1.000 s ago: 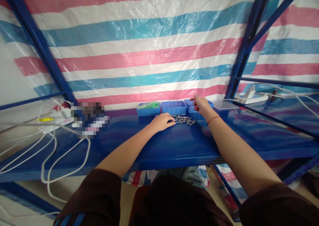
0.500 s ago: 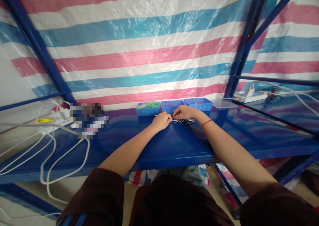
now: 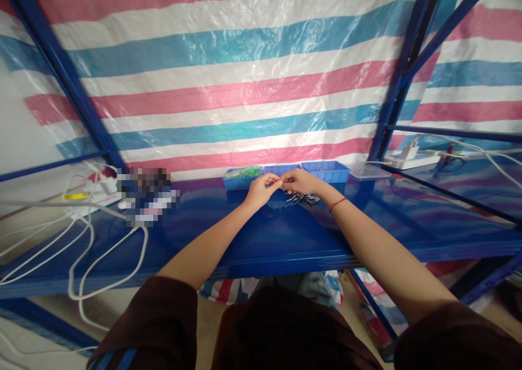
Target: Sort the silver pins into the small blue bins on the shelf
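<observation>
My left hand (image 3: pixel 262 190) and my right hand (image 3: pixel 300 182) meet fingertip to fingertip just above the blue table, in front of the bins. Both are closed in a pinch, thumb against fingers. Whatever lies between the fingertips is too small and too covered to make out. A red cord circles my right wrist. Under and beside my right hand lies a loose pile of small, thin, dark and silvery parts (image 3: pixel 304 199); their kind is not clear.
Behind my hands stand a blue bin with green-tinted plastic packets (image 3: pixel 237 184), a middle blue bin (image 3: pixel 277 169) partly covered by my hands, and a right blue bin (image 3: pixel 332 176). A clear flat lid (image 3: pixel 370 171) lies farther right. White cables (image 3: pixel 142 250) and a power strip (image 3: pixel 92 202) occupy the left.
My left hand has lifted slightly and turned its fingers up; my right hand has risen off the pile. Their fingertips have come together. A thin rod seen by my left hand earlier no longer shows.
</observation>
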{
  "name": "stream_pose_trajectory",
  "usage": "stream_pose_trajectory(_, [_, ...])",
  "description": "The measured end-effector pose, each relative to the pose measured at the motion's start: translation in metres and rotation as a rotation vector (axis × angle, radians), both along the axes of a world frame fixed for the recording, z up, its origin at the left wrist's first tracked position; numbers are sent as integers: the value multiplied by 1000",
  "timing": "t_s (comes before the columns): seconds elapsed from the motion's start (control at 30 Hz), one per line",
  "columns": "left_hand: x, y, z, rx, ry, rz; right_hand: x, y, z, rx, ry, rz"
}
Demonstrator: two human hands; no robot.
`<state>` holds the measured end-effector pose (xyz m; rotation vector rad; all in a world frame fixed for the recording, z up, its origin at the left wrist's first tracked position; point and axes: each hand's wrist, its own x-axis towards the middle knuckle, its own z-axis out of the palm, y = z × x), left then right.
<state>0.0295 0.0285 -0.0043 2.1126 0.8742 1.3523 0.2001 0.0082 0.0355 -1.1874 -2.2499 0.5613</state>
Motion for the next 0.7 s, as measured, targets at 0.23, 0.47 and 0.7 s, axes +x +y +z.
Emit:
stream_pose_trajectory(0.23, [-1,0,0,15,-13,-16,3,6,-3,18,13,15])
stream_pose_trajectory(0.47, [-1,-1,3,6,-8,8,4,6,-6,-71,20,-6])
stream_pose_trajectory(0.7, [-5,4,4,23,-70,56,5,8,-1,77,126,-72])
